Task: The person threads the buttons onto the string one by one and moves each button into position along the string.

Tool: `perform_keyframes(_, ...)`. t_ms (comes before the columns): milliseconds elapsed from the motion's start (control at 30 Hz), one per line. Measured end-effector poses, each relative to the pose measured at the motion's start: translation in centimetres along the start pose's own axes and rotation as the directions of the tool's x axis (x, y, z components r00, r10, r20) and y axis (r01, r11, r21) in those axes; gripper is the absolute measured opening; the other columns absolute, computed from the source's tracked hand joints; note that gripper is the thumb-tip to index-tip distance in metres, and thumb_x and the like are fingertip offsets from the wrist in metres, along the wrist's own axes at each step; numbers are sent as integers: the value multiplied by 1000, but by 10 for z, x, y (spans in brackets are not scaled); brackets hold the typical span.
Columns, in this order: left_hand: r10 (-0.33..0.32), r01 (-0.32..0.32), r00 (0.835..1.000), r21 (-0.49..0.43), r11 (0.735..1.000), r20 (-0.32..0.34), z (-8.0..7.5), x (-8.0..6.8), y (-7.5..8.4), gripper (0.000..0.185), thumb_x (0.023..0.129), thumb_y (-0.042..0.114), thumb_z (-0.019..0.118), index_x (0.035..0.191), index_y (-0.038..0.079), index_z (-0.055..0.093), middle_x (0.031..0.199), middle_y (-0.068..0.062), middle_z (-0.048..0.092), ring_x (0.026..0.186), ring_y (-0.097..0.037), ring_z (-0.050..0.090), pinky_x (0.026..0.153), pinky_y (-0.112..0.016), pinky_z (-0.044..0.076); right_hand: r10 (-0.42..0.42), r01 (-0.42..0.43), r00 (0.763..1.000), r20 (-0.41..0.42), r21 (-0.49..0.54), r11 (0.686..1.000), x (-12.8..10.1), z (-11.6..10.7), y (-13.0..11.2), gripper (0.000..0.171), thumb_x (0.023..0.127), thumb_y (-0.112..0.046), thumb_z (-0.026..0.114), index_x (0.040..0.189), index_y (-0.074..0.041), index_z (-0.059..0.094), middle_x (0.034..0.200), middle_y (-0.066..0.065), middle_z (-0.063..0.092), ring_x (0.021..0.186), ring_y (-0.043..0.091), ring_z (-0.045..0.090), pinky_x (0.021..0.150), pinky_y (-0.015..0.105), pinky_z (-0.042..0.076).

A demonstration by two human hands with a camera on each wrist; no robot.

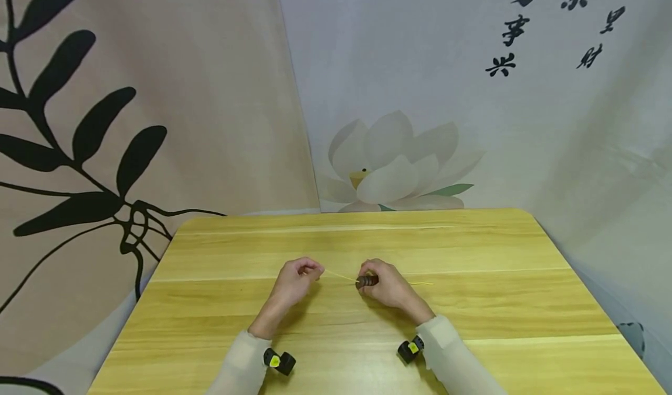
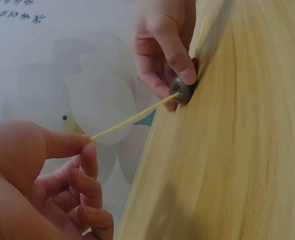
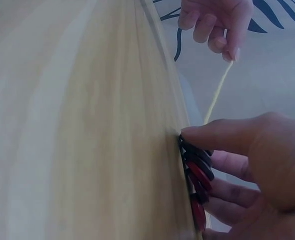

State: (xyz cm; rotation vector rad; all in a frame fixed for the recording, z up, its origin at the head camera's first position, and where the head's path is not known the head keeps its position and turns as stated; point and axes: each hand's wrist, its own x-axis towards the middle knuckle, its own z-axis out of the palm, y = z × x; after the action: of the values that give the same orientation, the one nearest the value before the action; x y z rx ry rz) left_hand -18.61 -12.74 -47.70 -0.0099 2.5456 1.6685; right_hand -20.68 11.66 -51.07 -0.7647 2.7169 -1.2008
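Note:
Between thumb and forefinger, my left hand [image 1: 295, 281] pinches one end of a thin yellow string [image 2: 132, 119]. The string runs taut to the right, into a hole of a dark brown round button [image 2: 181, 91] with several holes. Behind that face lies a row of buttons [image 3: 200, 170], dark and red, seen edge-on in the right wrist view. My right hand [image 1: 387, 284] grips this row between thumb and fingers, low over the table. From the far side of the right hand, the string's other end sticks out to the right. The fingers hide part of the buttons.
Both hands are over a light wooden table [image 1: 336, 348], whose far edge meets a printed cloth backdrop [image 1: 231, 91]. A small black camera [image 1: 280, 361] sits on the left wrist and another camera [image 1: 410, 349] on the right.

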Motion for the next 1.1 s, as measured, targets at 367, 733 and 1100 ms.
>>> perform_keyframes(367, -18, 18, 1000, 24, 1000, 8, 0, 1, -5, 16, 95, 16, 66, 95, 1, 70, 83, -13, 64, 70, -15, 51, 57, -25, 40, 20, -20, 1000, 0, -7, 1000, 0, -1, -1, 24, 79, -1, 80, 97, -7, 65, 109, 9, 64, 96, 22, 62, 81, 39, 53)
perform_keyframes(733, -62, 59, 998, 85, 995, 33, 3, 4, -15, 12, 96, 16, 64, 94, 7, 72, 83, -4, 63, 73, -16, 51, 61, -28, 41, 21, -21, 1000, 0, 1, 1000, -1, -1, -1, 24, 80, -1, 80, 97, -7, 65, 110, 8, 64, 96, 21, 61, 81, 38, 53)
perform_keyframes(1100, -73, 65, 995, 117, 991, 63, 7, 6, -21, 9, 95, 15, 65, 93, 8, 70, 84, -5, 62, 72, -17, 51, 60, -29, 42, 11, -11, 1000, 2, 7, 1000, -1, -1, 0, 23, 80, 0, 79, 96, -7, 65, 106, 7, 63, 93, 19, 61, 80, 37, 53)
